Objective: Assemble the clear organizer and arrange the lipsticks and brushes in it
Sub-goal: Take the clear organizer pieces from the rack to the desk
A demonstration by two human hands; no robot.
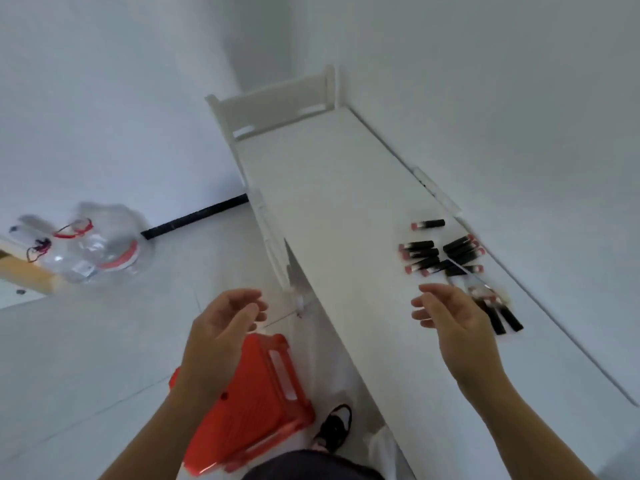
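We've got both forearms stretched out, left hand off the white table's near edge, right hand over it, fingers loosely curled, palms facing, holding nothing.

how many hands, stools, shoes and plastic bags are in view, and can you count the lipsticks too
hands: 2, left hand and right hand
red stool: 1
shoe: 1
clear plastic bag: 1
total: 5
lipsticks on the table: piled and too blurred for an exact count

Brushes blurred, partly behind right hand; lipsticks smeared.
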